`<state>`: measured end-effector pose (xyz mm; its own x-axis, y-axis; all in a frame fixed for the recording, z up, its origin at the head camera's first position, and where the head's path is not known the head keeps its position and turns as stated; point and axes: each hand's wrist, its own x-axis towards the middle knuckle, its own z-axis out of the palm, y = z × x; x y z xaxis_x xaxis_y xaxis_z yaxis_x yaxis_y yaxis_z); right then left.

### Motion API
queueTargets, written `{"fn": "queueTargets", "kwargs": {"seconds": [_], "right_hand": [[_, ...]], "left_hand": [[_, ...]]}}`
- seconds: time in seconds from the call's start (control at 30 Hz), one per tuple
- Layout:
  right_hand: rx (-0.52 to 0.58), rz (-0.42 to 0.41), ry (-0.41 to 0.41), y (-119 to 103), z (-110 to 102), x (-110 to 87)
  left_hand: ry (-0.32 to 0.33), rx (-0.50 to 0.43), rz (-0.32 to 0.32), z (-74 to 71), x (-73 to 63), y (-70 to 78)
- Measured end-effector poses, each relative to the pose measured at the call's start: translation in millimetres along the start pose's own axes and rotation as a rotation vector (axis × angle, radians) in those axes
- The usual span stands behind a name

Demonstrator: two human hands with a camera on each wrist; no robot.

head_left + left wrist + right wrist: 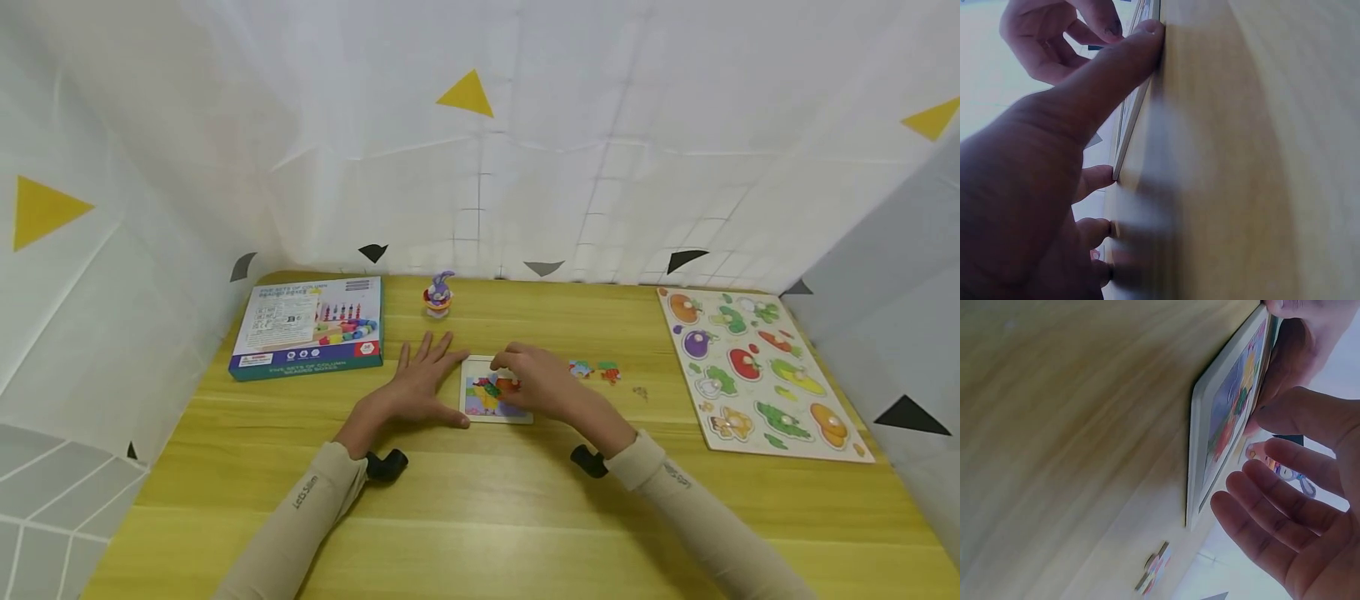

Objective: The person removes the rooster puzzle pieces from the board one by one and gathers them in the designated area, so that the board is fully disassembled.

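Note:
A small picture jigsaw in a white frame (497,420) lies on the wooden table, its colourful picture partly filling the tray. My left hand (420,387) lies spread at its left side, the thumb at the near corner and the index finger at the far one. Over the jigsaw's right part is my right hand (536,379), fingers loosely bent. In the right wrist view its thumb (1291,415) comes down close over the picture, and no piece shows between thumb and fingers. Loose jigsaw pieces (609,372) lie to the right of the frame.
A boxed bead set (307,329) lies at the back left. Behind the jigsaw stands a purple rabbit figurine (438,293). A vegetable peg board (761,375) lies at the right. White sheeting (555,183) hangs behind the table.

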<state>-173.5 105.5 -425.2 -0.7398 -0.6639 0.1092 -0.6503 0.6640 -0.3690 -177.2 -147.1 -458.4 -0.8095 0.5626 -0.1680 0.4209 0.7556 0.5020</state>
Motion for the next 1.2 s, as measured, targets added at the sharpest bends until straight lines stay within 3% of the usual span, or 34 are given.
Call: {"fn": "queueTargets", "kwargs": {"seconds": [0.27,0.6,1.2], "right_hand": [[0.025,0.014,-0.037,-8,3,7.2],[0.025,-0.033,-0.022,-17,11,13.5],[-0.023,0.021,-0.075,-24,18,21.3]], "left_hand": [[0.004,-0.007,0.004,-0.3,-1.5,-0.9],[0.01,-0.009,0.021,-0.6,-0.9,0.6],[0.005,-0.005,0.015,-0.1,-0.8,-0.2]]}}
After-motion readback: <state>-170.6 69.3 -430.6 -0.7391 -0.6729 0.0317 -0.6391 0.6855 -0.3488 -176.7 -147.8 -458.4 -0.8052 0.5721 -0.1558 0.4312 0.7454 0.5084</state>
